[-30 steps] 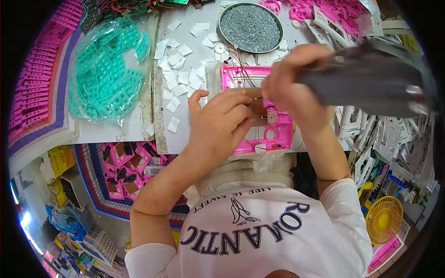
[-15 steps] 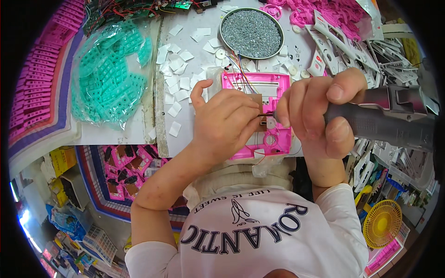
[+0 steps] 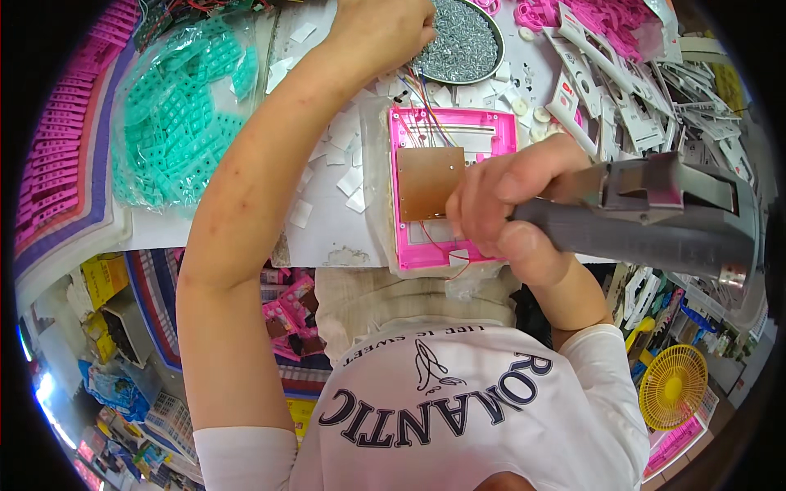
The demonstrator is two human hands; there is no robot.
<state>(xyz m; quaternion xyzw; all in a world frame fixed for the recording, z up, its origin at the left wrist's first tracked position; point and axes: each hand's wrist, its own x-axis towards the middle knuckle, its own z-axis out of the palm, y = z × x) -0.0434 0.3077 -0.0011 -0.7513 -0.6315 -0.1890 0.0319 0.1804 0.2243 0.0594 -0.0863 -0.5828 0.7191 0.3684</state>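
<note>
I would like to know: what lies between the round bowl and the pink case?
In the head view, some coloured wires and white squares lie between the bowl and the case.

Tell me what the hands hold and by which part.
The right hand grips a dark gray power screwdriver by its front end. The left hand is at the dish of screws; whether it holds any cannot be told.

Dark capital lettering [image 3: 429, 427], one small line and one large, curves across the white shirt [image 3: 499, 446].
</note>
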